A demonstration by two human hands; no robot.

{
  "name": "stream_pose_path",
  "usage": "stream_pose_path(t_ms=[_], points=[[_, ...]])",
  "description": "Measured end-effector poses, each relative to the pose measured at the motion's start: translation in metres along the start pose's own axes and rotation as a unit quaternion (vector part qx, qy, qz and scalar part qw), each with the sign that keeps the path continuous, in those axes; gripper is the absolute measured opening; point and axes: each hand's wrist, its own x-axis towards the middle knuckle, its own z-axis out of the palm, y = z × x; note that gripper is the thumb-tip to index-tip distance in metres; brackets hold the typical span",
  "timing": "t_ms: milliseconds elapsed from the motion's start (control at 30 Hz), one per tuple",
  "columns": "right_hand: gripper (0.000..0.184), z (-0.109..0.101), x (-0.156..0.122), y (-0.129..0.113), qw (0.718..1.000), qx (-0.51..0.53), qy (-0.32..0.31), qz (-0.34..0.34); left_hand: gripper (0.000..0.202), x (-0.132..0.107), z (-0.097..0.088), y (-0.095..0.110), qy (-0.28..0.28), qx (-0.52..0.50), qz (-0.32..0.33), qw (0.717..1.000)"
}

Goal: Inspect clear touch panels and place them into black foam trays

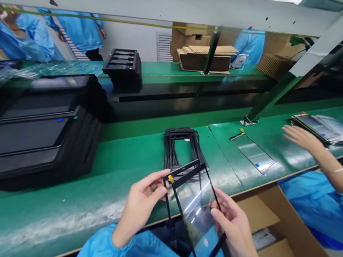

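Observation:
My left hand (143, 202) pinches the top left corner of a black-bordered glass touch panel (197, 210) and a thin black frame behind it. My right hand (234, 226) grips the panel's right edge, fingers closed on it. The panel is tilted toward me over the front edge of the green bench (73, 202). A stack of black frames (182, 146) lies on the bench just beyond my hands.
Black trays (29, 140) are stacked at the left. A co-worker's hand (300, 138) reaches over the bench at right, near a glass panel (253, 152) and a pile of bagged panels (327, 128). An open cardboard box (268, 225) sits below the bench.

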Motion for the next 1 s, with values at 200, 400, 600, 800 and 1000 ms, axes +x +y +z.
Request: stream_pose_path(t_ms=[200, 400, 600, 800, 1000], points=[[0.061, 0.002, -0.006, 0.003, 1.0, -0.003, 0.009, -0.007, 0.042, -0.004, 0.006, 0.001, 0.005, 0.005, -0.004, 1.0], [0.059, 0.008, -0.014, 0.009, 1.0, -0.003, 0.016, -0.013, 0.052, -0.006, 0.007, -0.006, -0.002, -0.06, -0.03, 0.998], [0.058, 0.02, -0.017, 0.009, 0.999, -0.014, 0.037, -0.026, 0.046, -0.007, 0.006, -0.011, -0.009, -0.102, -0.022, 0.995], [0.058, 0.025, -0.019, 0.003, 0.998, -0.023, 0.047, -0.016, 0.05, -0.008, 0.008, -0.009, -0.016, -0.136, -0.037, 0.99], [0.059, 0.018, -0.019, 0.007, 0.998, -0.037, 0.042, -0.018, 0.048, -0.007, 0.009, -0.011, -0.017, -0.142, -0.044, 0.989]])
